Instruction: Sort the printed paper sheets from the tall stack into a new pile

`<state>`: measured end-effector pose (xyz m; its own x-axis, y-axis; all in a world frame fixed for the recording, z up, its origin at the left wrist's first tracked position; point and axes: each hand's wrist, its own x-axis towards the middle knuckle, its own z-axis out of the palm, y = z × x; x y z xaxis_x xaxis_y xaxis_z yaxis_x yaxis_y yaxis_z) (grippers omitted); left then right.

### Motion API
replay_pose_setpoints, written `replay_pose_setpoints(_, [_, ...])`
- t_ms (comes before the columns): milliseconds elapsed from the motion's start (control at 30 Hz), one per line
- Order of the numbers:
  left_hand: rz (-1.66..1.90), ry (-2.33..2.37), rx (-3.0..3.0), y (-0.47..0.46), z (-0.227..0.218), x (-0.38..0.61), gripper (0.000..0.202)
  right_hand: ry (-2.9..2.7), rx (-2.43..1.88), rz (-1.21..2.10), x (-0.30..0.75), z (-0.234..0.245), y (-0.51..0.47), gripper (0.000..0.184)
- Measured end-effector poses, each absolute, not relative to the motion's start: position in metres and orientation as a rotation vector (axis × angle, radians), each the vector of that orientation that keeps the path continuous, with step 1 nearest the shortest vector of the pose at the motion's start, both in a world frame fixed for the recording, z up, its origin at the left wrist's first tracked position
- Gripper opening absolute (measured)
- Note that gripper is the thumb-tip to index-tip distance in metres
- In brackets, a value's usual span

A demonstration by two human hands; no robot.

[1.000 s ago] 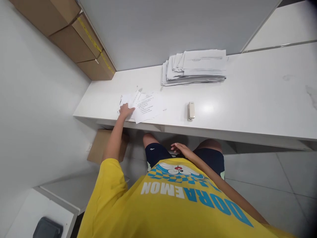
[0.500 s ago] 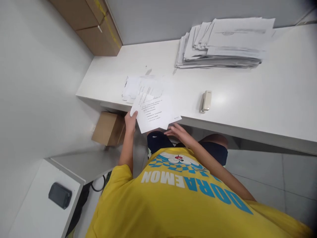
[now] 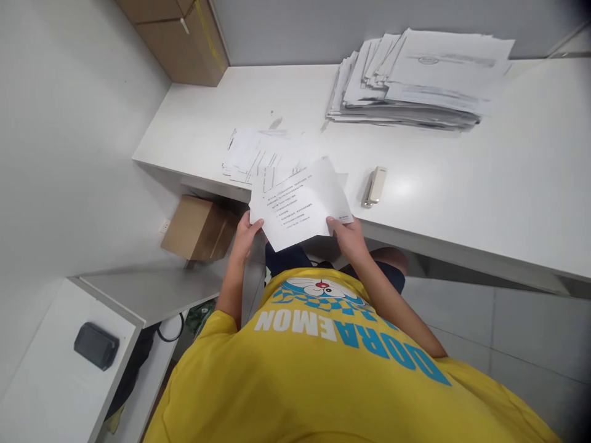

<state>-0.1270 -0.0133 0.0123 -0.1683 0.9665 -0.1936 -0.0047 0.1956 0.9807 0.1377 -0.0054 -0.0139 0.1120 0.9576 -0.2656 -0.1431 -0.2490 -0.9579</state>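
Printed paper sheets (image 3: 295,215) are held up at the front edge of the desk, overlapping at slightly different angles. My left hand (image 3: 248,232) pinches their lower left edge, thumb on top. On the other side, my right hand (image 3: 347,234) grips the lower right corner, also with its thumb on the printed face. How many sheets are in my hands I cannot tell. Just behind them, more loose papers (image 3: 241,151) lie on the desk. A cream stapler (image 3: 377,186) rests on the desk to the right of my right hand.
A tall, uneven stack of papers (image 3: 443,74) sits at the back of the white desk (image 3: 517,184). Cardboard boxes (image 3: 194,52) stand in the back left corner, and another box (image 3: 191,227) is under the desk. A dark device (image 3: 96,346) lies on a side cabinet (image 3: 44,344).
My right hand has come up and closed on the right corner of the sheets. The sheets have turned and spread to the right. My left hand keeps its grip. The view has shifted slightly.
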Motion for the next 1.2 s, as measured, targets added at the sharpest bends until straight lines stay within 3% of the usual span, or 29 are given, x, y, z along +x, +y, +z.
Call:
replay_pose_setpoints(100, [1.172,1.407,1.058,-0.002,0.019,-0.112,0.062,-0.996,-1.366,1.253,0.156,0.001,-0.006,0.032])
replay_pose_setpoints(300, [1.151,1.415,1.338,0.033,0.025,-0.070,0.043,-0.976,-1.319,1.052,0.205,0.022,-0.005,0.039])
replay_pose_setpoints(467, [1.135,1.421,1.577,0.060,0.028,-0.018,0.057,-0.862,-1.329,0.827,0.246,0.025,0.005,0.030])
replay_pose_setpoints(667, [1.074,1.149,1.572,0.085,0.024,0.048,0.027,-0.804,-1.358,0.699,0.284,0.016,0.010,0.027])
replay_pose_setpoints(867, [1.059,1.096,1.647,0.093,0.013,0.079,0.034,-0.876,-1.454,0.564,0.313,-0.001,-0.004,0.066])
replay_pose_setpoints(1100, [1.160,1.077,1.783,0.088,0.011,0.081,0.048,-0.913,-1.468,0.659,0.322,-0.008,0.007,0.045])
replay_pose_setpoints(1200, [1.122,1.050,1.685,0.095,0.006,0.078,0.050,-0.954,-1.499,0.655,0.326,-0.010,0.015,0.049])
